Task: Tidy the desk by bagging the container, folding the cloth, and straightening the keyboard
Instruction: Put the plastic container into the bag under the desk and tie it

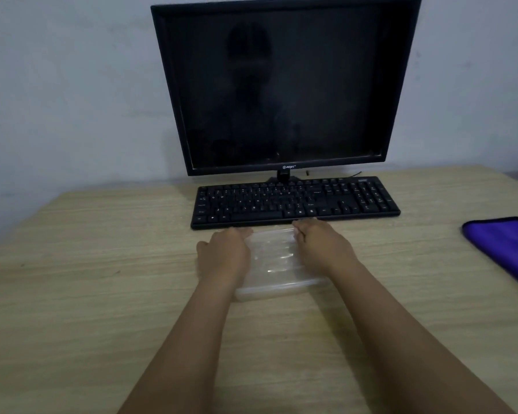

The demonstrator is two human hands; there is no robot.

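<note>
A: Surface condition?

B: Worktop (102,294) in pale wood-grain laminate, matt, lit dimly. Far edge set against a plain grey-white wall (72,85); faint marks visible on the wall at upper right.

A: Equipment on the surface?

B: Black monitor (281,85), screen dark, standing at the rear centre. Black keyboard (293,201) just in front of the monitor stand, lying slightly askew, right end angled a little toward the wall. Purple cloth (506,249) at the right edge, flat, partly cut off by the frame, well apart from the keyboard.

A: Location of the container?

B: Clear plastic container (275,264), lid on, resting on the worktop just in front of the keyboard's near edge, centred between both hands. Whether a bag surrounds it: cannot tell, owing to blur.

A: Hand state?

B: Left hand (225,255) pressed against the container's left side, fingers (243,233) curled over its far left corner. Right hand (320,246) against the right side, fingers narrow and wrapped over the far right corner. Both gripping the container. Bare forearms entering from the bottom of the frame.
</note>
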